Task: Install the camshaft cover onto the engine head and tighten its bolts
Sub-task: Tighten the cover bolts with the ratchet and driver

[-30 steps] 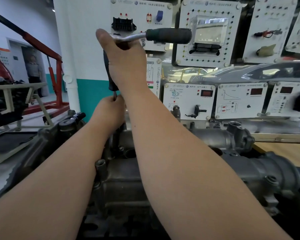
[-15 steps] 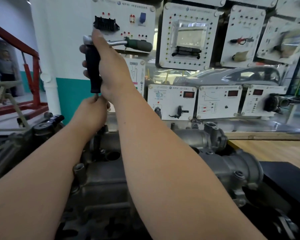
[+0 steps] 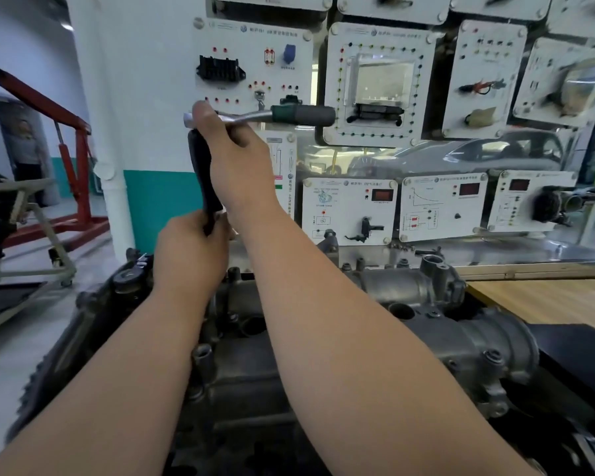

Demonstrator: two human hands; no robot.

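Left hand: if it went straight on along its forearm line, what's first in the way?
Likely the right hand, whose wrist sits just beyond the left hand where it grips the black tool shaft. Depth between them is unclear.

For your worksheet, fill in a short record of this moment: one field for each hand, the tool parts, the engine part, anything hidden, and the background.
left hand: grips the lower end of the black shaft
right hand: grips the shaft's top, thumb against the ratchet head
black shaft: roughly upright, running between the two hands
ratchet: on top of the shaft, handle about level, pointing right
camshaft cover: dark metal, beneath both forearms
bolt: hidden behind the left hand
background: white instrument panels, red hoist
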